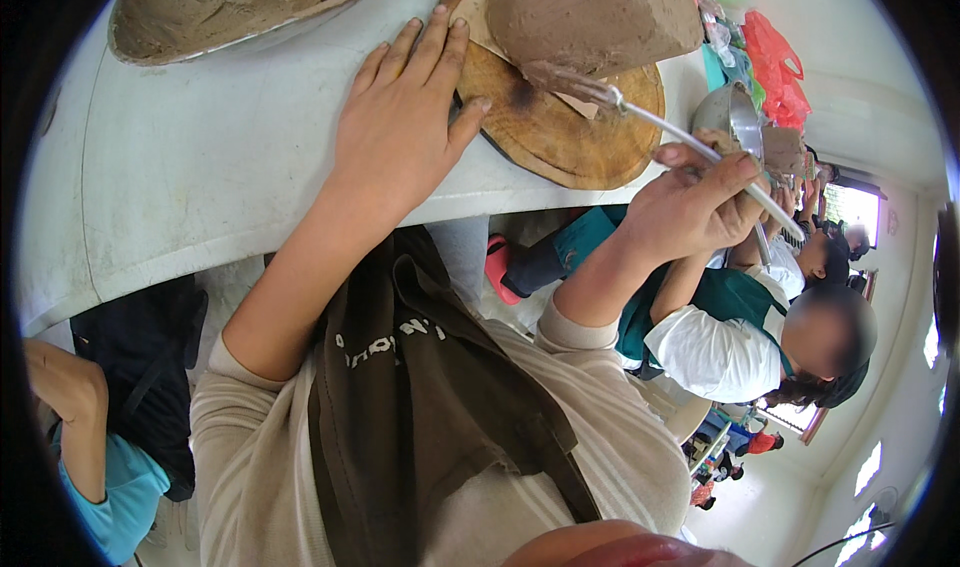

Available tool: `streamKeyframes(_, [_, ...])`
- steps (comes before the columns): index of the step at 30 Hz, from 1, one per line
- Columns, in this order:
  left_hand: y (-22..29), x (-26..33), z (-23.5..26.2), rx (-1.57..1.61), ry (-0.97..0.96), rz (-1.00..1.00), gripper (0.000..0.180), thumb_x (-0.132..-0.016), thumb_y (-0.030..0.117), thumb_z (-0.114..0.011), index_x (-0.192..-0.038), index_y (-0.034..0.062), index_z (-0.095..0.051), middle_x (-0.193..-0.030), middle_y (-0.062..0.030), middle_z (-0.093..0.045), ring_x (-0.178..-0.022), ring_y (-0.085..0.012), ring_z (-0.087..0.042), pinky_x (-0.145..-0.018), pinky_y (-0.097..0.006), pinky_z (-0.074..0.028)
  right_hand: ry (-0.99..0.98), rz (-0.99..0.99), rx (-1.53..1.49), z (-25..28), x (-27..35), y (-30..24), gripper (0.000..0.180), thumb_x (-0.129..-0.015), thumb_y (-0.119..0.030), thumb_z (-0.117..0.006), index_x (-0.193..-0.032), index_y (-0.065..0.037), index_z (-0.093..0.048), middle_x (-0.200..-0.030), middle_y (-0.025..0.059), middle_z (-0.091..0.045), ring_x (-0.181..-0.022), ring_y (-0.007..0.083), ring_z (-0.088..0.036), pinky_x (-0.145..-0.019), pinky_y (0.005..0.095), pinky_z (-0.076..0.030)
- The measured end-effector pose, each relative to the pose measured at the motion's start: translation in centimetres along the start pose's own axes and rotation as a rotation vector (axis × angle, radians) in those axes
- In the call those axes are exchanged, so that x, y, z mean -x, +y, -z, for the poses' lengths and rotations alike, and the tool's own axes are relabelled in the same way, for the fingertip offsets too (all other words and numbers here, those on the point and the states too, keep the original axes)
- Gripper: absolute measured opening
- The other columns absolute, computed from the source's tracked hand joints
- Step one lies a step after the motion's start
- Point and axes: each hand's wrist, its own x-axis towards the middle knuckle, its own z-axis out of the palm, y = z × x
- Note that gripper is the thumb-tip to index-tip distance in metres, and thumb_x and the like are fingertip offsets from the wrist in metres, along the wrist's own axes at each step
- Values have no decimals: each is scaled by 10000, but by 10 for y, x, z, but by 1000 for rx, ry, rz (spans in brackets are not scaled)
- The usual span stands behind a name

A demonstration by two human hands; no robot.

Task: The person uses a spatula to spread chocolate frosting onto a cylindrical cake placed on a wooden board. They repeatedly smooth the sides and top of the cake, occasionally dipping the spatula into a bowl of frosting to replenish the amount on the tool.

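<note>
My left hand (400,137) lies flat with spread fingers at the left edge of a round wooden board (560,152), partly over the white table. On the board is a pale card (482,22) bearing a mound coated in brown, frosting-like paste (590,17). My right hand (690,202), right of the board, is closed round the white handle of a spatula (655,119). The spatula's blade is smeared with the brown paste and meets the mound's near lower side. What lies under the coating is hidden.
A large metal bowl (180,59) of brown paste stands at the far left of the white table (200,147). Another metal bowl (742,117) and a red plastic bag (770,67) are at the right. A person in a green apron (715,302) is close on my right; a teal-sleeved person (115,487) is on my left.
</note>
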Motion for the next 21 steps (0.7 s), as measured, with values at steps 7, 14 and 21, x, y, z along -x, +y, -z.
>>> streamKeyframes(7, [0,-1,1,-6,-1,9,590,-875,370,-511,-1347,31,-408,-1397,-138,-400,-1276,-288,-387,-1060,-395,-291,190,30,19,19,-23,-26,412,-984,-338,-407,-770,2,-500,-484,109,-537,-352,120,-480,-365,189,-375])
streamKeyframes(14, [0,-1,-1,18,-8,-2,591,-874,365,-513,-1348,29,-405,-1406,-134,-390,-1282,-286,-379,-1065,-400,-279,40,-38,48,6,0,1,321,-981,-263,-435,-798,0,-462,-644,163,-597,-378,150,-516,-372,202,-382])
streamKeyframes(21, [-1,-3,4,51,-74,4,603,-893,345,-495,-1394,50,-333,-1448,-154,-315,-1299,-327,-342,-1072,-424,-263,173,71,8,22,-26,-27,340,-968,-293,-459,-789,-5,-485,-681,157,-605,-373,144,-489,-354,201,-384])
